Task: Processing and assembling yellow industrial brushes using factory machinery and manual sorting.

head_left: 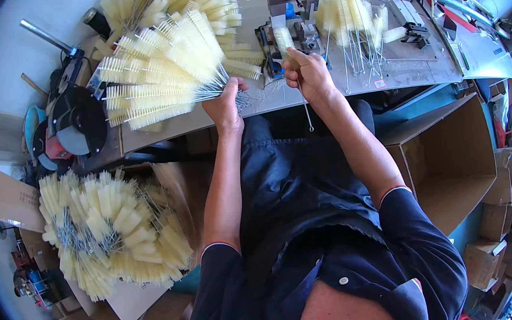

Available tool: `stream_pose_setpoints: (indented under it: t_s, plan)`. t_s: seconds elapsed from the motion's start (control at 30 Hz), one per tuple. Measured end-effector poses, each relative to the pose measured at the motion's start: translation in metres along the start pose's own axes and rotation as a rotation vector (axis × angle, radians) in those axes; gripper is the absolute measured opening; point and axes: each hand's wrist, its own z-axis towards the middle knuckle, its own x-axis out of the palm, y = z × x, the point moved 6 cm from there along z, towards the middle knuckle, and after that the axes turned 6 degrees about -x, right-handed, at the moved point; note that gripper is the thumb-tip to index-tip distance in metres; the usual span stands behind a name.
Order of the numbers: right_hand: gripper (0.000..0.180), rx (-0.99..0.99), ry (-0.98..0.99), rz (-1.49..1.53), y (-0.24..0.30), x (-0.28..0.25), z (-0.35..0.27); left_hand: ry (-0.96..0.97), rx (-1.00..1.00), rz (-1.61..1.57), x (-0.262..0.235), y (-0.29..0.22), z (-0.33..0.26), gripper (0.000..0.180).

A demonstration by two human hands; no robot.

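My left hand [223, 103] grips a fan of cream bottle brushes [158, 69] on the desk [398, 72]. Right hand [308, 73] pinches one brush [284, 38] at the metal jig [294, 30]. Cardboard box [126, 304] lower left holds more brushes [108, 232].

An open cardboard box [455, 167] (brown) sits beside a bench grinder [75, 121].

The left hand [224, 106] covers the gathered wire stems of the brush bundle [158, 69], so its grip stays unclear. The right hand [308, 75] hides the wire's upper end. The small machine [291, 28] is too distorted to read.
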Motion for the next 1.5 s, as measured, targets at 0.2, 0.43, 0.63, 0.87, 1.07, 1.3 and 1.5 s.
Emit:
stream_pose_setpoints:
  t_s: [0.2,0.43,0.63,0.87,1.07,1.3,1.5]
  plan:
    - [0.034,0.074,-0.083,0.167,0.004,-0.002,0.015,-0.017,-0.020,-0.004,-0.004,0.018,0.011,0.022]
    - [0.074,0.227,0.206,0.321,0.024,0.029,0.001,-0.015,0.002,-0.049,0.001,0.011,0.008,0.023]
    - [0.042,0.324,0.264,0.432,0.013,0.049,0.018,0.005,-0.028,-0.047,-0.001,0.014,0.009,0.024]
    - [0.020,0.200,0.045,0.071,-0.034,0.028,0.020,0.013,0.009,0.029,-0.004,0.016,0.011,0.020]
    - [0.019,0.152,-0.146,0.118,-0.040,0.002,0.011,-0.063,0.057,0.048,-0.013,0.030,0.013,0.017]
    - [0.041,0.085,0.033,0.037,-0.063,0.039,-0.015,-0.236,-0.185,0.305,-0.014,0.044,0.025,0.008]
    - [0.025,-0.029,0.321,-0.403,-0.094,0.040,-0.164,-0.209,-0.013,-0.119,-0.002,0.024,0.013,0.005]
